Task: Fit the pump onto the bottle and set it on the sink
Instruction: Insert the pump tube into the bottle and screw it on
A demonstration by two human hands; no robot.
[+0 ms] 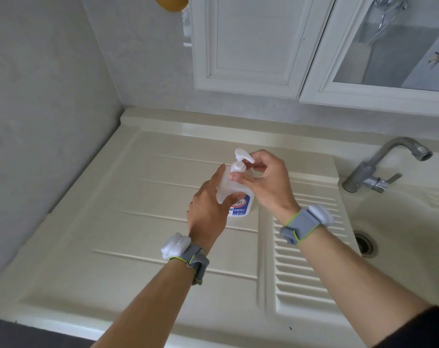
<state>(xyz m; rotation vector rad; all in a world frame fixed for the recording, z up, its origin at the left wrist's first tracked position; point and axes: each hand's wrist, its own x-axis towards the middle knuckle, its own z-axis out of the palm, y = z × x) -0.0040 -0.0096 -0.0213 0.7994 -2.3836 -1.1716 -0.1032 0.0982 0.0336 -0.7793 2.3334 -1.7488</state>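
A translucent white bottle [223,188] with a blue label stands upright on the cream sink drainboard [143,209], near its middle. My left hand [209,204] wraps around the bottle's body from the left. The white pump [239,160] sits in the bottle's neck, its nozzle pointing right. My right hand [266,179] pinches the pump at its collar and nozzle from the right side. Both wrists carry grey bands with white devices.
A metal faucet [379,169] rises at the right, over the basin [399,222] with its drain [365,243]. A ribbed washboard section [301,267] lies right of the bottle. White cabinet doors [248,43] hang above. A grey wall closes the left side.
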